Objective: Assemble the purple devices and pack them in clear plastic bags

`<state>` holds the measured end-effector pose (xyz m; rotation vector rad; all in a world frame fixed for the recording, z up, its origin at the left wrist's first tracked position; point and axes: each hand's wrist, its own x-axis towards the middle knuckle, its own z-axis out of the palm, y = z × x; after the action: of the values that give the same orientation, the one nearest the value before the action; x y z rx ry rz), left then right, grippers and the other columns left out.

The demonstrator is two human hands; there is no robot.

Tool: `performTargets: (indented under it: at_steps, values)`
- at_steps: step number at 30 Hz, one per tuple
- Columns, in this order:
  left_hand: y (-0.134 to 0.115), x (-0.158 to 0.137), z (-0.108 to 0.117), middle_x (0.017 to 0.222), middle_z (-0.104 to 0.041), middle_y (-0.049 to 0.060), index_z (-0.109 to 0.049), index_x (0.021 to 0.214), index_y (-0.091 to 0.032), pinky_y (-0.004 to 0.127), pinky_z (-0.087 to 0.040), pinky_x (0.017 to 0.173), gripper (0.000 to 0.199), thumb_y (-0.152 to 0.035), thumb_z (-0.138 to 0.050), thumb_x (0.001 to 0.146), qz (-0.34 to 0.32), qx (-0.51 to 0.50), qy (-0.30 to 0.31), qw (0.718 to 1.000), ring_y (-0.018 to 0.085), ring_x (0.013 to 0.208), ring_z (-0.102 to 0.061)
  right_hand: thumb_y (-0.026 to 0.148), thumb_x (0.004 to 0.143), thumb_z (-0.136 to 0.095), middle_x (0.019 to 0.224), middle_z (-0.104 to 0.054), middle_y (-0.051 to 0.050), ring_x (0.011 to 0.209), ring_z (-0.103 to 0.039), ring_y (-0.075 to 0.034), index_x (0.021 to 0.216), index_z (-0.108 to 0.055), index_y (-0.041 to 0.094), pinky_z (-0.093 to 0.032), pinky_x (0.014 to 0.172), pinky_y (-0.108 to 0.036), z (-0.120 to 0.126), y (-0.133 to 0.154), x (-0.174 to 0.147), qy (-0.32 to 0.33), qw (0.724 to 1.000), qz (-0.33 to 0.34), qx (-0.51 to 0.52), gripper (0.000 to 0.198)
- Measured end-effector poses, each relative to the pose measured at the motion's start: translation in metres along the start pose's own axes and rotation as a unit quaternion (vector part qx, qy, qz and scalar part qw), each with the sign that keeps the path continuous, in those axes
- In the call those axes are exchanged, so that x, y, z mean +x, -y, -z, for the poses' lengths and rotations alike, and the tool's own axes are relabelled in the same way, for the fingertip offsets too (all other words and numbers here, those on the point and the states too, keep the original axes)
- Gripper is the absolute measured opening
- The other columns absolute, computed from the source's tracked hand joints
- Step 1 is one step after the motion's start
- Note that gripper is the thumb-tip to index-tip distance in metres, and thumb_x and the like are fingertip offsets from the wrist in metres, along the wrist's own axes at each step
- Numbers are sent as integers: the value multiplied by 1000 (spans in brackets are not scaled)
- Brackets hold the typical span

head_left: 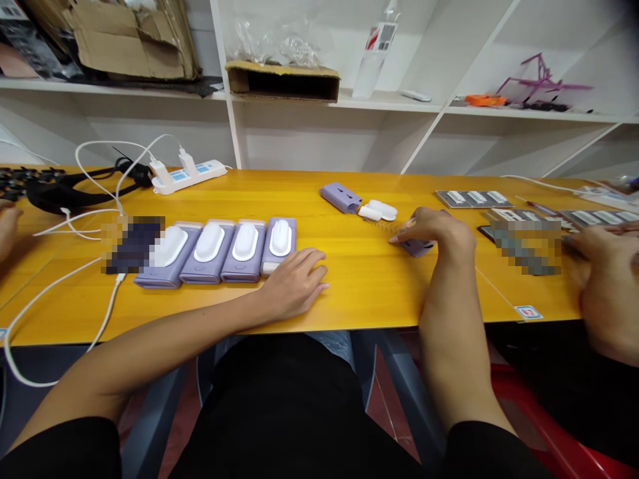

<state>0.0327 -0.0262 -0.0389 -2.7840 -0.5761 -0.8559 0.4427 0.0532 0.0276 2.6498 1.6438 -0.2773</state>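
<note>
Right hand (439,227) touches purple piece (420,249); bottle label (381,37) illegible.

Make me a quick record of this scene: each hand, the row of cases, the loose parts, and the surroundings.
Left hand: on the table, by the rightmost purple case; contact unclear
Right hand: fingers at a purple piece; grip hidden
Row: four purple cases, white oval pieces on top
Loose parts: perforated purple piece, beside white parts
Back left: power strip
Shelf: bottle
</note>
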Motion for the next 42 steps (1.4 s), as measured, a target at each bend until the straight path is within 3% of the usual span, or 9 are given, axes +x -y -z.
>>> performTargets:
  at_steps: [5,11,16,19,22,25,29,38,42]
  values:
    - [0,0,1,142,-74,24,-73,122,-10,56,-62,119,23,-28,-58,119,0,1,6,1000,39,140,-71,59,75,-106,154,-74,-28,144,-70,-53,151,-67,21,-65,107,-57,5,17,-11,6,1000,-9,-3,93]
    - [-1,2,2,136,-75,24,-73,120,-7,54,-63,115,24,-26,-60,118,-10,-4,3,1000,40,135,-71,65,82,-98,163,-66,-29,152,-63,-52,159,-63,18,-59,116,-60,-5,5,-4,-58,998,20,15,97]
    - [-2,3,3,134,-76,22,-74,120,-7,54,-63,115,25,-26,-58,118,-13,-2,10,1000,38,131,-72,66,103,-74,160,-67,-24,147,-65,-44,157,-64,20,-52,126,-55,-3,22,-12,-230,952,164,116,72]
    - [-3,3,2,133,-77,21,-75,119,-8,53,-63,114,24,-27,-59,118,-16,1,13,1000,37,131,-72,68,107,-66,157,-68,-23,143,-66,-44,157,-65,23,-52,125,-58,-7,60,-10,-262,923,243,143,67]
    - [-4,2,0,129,-78,20,-76,116,-8,52,-63,112,25,-27,-60,118,-30,0,2,1000,37,128,-73,74,102,-68,163,-64,-27,153,-56,-54,160,-65,17,-47,126,-69,-17,102,8,-227,934,263,82,81]
    - [-5,2,-1,127,-78,20,-76,115,-8,52,-64,111,26,-27,-59,119,-35,-2,1,999,36,127,-73,77,98,-72,166,-61,-34,154,-55,-57,163,-61,10,-46,126,-74,-26,133,34,-123,973,195,12,94]
    - [-6,2,-1,126,-79,20,-76,115,-9,52,-64,112,26,-27,-58,119,-34,-4,8,999,36,127,-73,68,97,-80,153,-73,-30,142,-67,-50,150,-69,10,-51,123,-66,-28,148,58,-70,985,155,9,79]
    - [-5,2,-1,123,-79,18,-76,115,-8,50,-64,111,26,-27,-58,119,-41,-3,-2,999,35,125,-74,57,91,-91,140,-78,-31,125,-77,-45,138,-75,9,-62,98,-48,16,93,90,-158,981,92,71,69]
    - [-4,2,-2,124,-79,18,-76,116,-10,49,-63,110,25,-27,-58,119,-37,2,5,999,35,126,-73,45,97,-85,96,-84,-21,88,-78,-31,99,-80,16,-58,78,-41,37,37,92,-95,993,36,64,29]
